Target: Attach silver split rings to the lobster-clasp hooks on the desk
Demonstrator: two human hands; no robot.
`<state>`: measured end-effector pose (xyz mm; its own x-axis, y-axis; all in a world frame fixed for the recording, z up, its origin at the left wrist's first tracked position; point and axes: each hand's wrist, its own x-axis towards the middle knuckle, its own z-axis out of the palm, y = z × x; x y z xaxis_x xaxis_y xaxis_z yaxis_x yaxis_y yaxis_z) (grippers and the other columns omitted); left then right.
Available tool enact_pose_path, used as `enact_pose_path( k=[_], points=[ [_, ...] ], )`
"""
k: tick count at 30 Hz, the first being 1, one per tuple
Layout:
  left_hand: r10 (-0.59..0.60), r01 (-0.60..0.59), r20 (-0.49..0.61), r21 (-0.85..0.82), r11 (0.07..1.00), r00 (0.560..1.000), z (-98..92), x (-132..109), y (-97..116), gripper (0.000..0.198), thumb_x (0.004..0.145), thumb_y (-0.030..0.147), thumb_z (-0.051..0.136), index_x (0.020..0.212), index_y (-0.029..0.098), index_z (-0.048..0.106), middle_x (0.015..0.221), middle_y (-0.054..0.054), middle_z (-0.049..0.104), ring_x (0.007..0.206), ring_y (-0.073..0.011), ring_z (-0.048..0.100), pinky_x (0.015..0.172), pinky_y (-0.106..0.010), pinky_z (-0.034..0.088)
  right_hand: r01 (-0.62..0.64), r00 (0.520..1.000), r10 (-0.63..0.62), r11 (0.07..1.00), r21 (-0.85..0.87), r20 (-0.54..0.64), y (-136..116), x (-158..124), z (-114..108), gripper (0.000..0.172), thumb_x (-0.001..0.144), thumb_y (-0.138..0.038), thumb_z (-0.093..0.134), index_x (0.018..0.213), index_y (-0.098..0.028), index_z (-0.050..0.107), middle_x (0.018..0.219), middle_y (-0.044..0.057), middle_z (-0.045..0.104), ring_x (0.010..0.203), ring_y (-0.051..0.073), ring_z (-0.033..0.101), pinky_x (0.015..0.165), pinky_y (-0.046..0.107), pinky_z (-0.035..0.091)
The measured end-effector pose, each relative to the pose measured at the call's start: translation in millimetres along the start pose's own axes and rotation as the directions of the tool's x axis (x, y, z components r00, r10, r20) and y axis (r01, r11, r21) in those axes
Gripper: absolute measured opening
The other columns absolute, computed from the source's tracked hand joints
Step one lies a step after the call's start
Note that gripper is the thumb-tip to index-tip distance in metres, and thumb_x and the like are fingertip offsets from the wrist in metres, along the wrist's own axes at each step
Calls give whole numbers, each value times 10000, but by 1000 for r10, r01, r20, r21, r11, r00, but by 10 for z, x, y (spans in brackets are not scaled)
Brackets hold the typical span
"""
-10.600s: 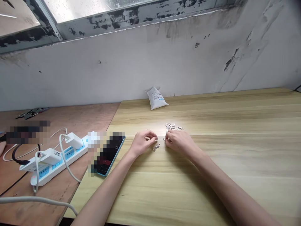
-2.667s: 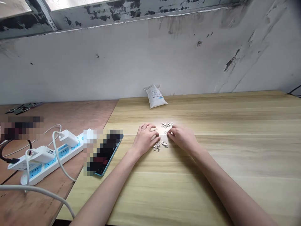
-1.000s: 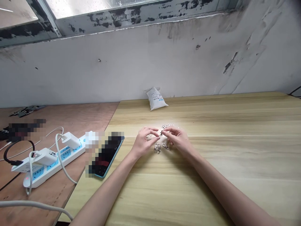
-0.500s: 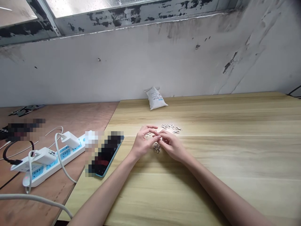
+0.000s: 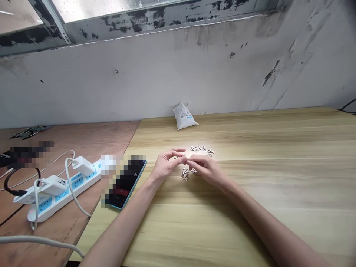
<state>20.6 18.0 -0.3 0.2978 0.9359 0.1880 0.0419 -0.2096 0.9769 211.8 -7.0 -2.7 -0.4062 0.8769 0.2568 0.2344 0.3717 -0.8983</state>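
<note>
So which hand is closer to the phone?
Left: the left hand sits just right of the phone, while the right hand lies farther right, beyond the left hand.

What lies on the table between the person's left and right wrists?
In the head view, a small heap of silver lobster clasps and rings sits there on the wooden table top, just below the left hand and right hand.

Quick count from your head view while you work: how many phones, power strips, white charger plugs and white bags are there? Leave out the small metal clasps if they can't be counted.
Phone: 1
Power strip: 1
White charger plugs: 2
White bag: 1
Total: 5
Small metal clasps: too small to count, so not included.
</note>
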Motion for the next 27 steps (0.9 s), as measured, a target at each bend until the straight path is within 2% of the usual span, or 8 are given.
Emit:
enact_pose_path(
  k=[3, 6, 9, 11, 13, 17, 22, 27],
  points=[
    [202, -207, 47, 315, 926, 978, -32, 2, 56, 112, 806, 307, 716, 763, 204, 719, 1145, -70, 683, 1162, -254, 571, 1008, -447, 398, -86, 996, 85, 994, 65, 17, -32, 4, -141, 384, 914, -489, 510, 896, -163, 712, 687, 7, 532, 566, 104, 417, 515, 236, 316],
    [423, -457, 220, 641, 616, 879, 6, -20, 51, 127, 862, 222, 646, 746, 223, 698, 1124, -20, 706, 1214, -240, 520, 1060, -466, 307, -179, 975, 167, 981, 77, 144, -57, 2, -246, 393, 882, -495, 539, 798, -142, 687, 605, -18, 469, 523, 92, 372, 493, 238, 275],
    [438, -543, 369, 743, 391, 820, 59, -49, -17, 172, 883, 200, 609, 730, 225, 685, 1186, -1, 684, 1211, -232, 517, 1050, -452, 292, -256, 925, 244, 967, 5, 292, -64, -15, -314, 417, 861, -511, 545, 698, -141, 646, 576, -23, 465, 505, 84, 340, 486, 240, 250],
    [386, -519, 380, 767, 378, 841, 55, -55, -73, 139, 870, 236, 637, 742, 229, 692, 1212, -8, 667, 1194, -238, 518, 1002, -434, 326, -261, 921, 280, 960, -106, 270, -41, -28, -368, 435, 863, -538, 523, 711, -151, 653, 566, -24, 468, 502, 87, 335, 485, 240, 238],
    [313, -498, 393, 756, 425, 865, 13, -46, -115, 96, 848, 276, 671, 766, 239, 705, 1181, -14, 675, 1160, -236, 531, 954, -415, 352, -236, 955, 276, 928, -289, 106, 16, -35, -442, 421, 870, -532, 502, 755, -167, 675, 568, -15, 499, 509, 101, 367, 495, 243, 242],
    [243, -440, 368, 716, 542, 898, -98, 0, -142, 96, 847, 307, 667, 790, 250, 718, 1095, -22, 691, 1086, -227, 559, 937, -407, 356, -305, 947, 140, 671, -675, -289, 167, -38, -616, 267, 869, -373, 501, 823, -206, 705, 706, 25, 650, 638, 150, 530, 552, 253, 287],
    [244, -304, 200, 786, 538, 949, -93, 87, -182, 168, 883, 260, 584, 1000, 251, 705, 1156, -75, 643, 1112, -256, 532, 939, -428, 358, -351, 935, 241, 532, -771, -259, 193, -56, -716, 204, 849, -321, 536, 851, -259, 730, 797, 10, 702, 723, 158, 602, 549, 241, 311],
    [257, -326, 224, 809, 488, 940, -53, 235, -252, 138, 880, 248, 582, 889, 224, 717, 1059, -89, 666, 1075, -282, 523, 937, -455, 347, -320, 941, 266, 497, -806, -210, 168, -41, -661, 182, 844, -292, 561, 833, -269, 741, 835, 7, 712, 745, 156, 607, 538, 239, 297]
  ],
)
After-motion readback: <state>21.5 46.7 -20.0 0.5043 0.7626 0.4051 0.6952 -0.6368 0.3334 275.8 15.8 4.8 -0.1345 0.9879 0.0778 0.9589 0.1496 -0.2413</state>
